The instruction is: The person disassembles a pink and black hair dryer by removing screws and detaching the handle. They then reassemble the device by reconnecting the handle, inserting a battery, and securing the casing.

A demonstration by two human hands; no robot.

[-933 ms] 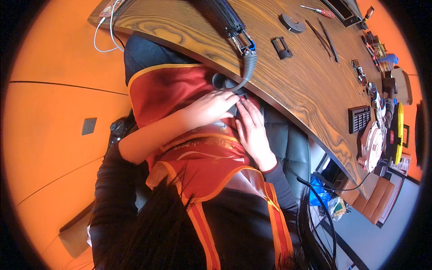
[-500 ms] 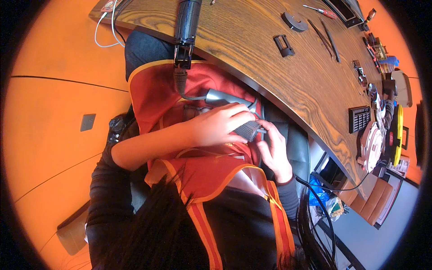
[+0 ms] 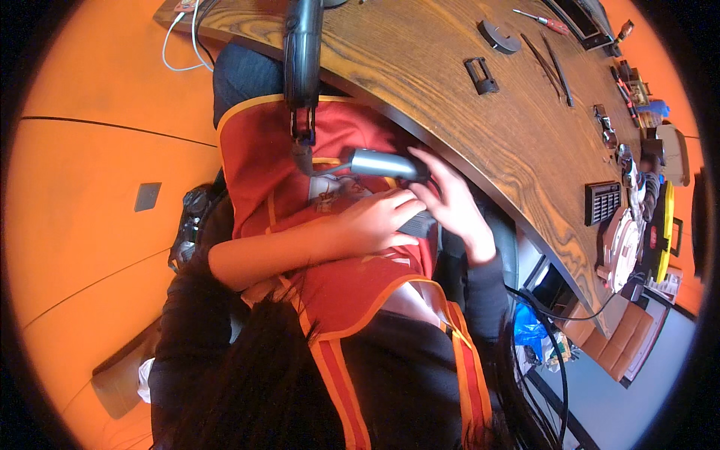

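Over the red apron (image 3: pixel 255 154) on my lap, my left hand (image 3: pixel 375 223) bends its fingers around a dark ribbed part (image 3: pixel 418 225), which is mostly covered. My right hand (image 3: pixel 459 210) curls its finger and thumb about the dark end of a shiny grey cylinder (image 3: pixel 379 163); its fingertips also come close to those of my left hand. A cable links the cylinder's other end to a long black tubular device (image 3: pixel 302 64), which hangs past the table's edge with a forked end. Motion blurs the fingers a little.
On the wooden table (image 3: pixel 450 127) lie a small black frame (image 3: pixel 481 76), a dark curved piece (image 3: pixel 499 37), two thin dark strips (image 3: pixel 551 67), a red-handled screwdriver (image 3: pixel 541 21) and a black grille (image 3: pixel 602 203). A brown chair (image 3: pixel 628 337) stands at right.
My right hand has moved up from the dark ribbed part to the grey cylinder's end. My left hand has shifted slightly down and left, and the black device hangs lower.
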